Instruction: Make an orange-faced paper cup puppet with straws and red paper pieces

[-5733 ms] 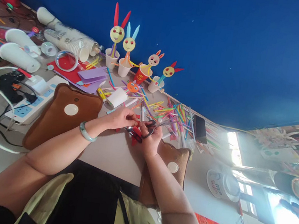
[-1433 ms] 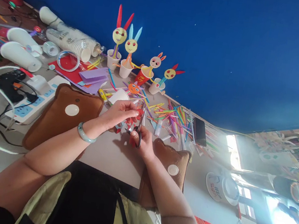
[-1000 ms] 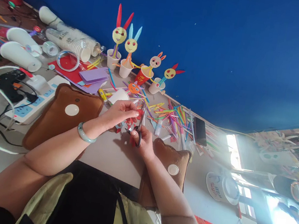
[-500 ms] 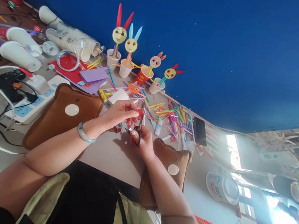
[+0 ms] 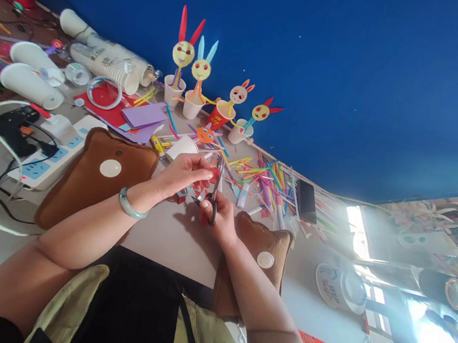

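Note:
Between the thumb and fingers of my left hand (image 5: 188,173) is a small piece of red paper (image 5: 214,175). My right hand (image 5: 221,216) is wrapped round the black handles of a pair of scissors (image 5: 214,192), whose blades point up and away from me beside the red paper. Whether the blades touch the paper I cannot tell. Under my hands lie red scraps, partly hidden by my fingers. Just beyond is an orange paper face (image 5: 206,135) with purple ears, and a white paper cup (image 5: 183,147) lies on its side next to my left hand.
Several paper-cup rabbit figures (image 5: 201,70) stand along the blue wall. Coloured sticks (image 5: 269,177) and a phone (image 5: 307,201) lie to the right. Brown cushions (image 5: 92,191) rest under my forearms. At left are a power strip (image 5: 52,159), purple paper (image 5: 145,116) and stacked cups (image 5: 103,64).

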Demonstrator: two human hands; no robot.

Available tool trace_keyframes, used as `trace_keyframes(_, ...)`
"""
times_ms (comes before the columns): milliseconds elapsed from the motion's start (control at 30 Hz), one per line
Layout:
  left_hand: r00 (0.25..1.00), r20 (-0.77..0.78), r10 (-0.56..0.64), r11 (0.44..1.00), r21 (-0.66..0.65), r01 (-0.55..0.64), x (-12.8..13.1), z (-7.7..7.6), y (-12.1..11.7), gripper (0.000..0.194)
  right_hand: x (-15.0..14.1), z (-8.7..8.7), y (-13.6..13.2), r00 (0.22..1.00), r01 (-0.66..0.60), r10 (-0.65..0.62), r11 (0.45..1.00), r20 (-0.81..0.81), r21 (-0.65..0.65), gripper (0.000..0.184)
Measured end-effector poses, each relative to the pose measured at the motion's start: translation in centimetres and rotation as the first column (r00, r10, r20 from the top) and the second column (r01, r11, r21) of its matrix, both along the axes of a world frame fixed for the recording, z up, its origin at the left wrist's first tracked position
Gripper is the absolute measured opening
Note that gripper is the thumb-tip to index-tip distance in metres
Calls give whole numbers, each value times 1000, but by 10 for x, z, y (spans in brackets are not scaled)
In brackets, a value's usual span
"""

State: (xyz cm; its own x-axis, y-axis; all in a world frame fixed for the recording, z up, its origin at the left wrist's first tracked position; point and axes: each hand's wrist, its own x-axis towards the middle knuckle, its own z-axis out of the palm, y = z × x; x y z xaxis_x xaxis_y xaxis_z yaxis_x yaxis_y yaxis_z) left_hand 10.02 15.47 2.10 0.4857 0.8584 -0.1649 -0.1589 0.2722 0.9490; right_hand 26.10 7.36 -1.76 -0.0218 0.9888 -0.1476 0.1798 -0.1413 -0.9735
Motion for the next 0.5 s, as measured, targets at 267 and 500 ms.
trace_keyframes(267, 1000, 11, -5, 1000, 7, 5, 0, 2, 0, 18, 0, -2, 0, 1000, -3, 2, 1000, -18, -11, 58)
trace_keyframes(500, 1000, 12, 0, 1000, 9, 0, -1, 3, 1, 17, -1, 1, 1, 1000, 0, 0, 1000, -12, -22, 59)
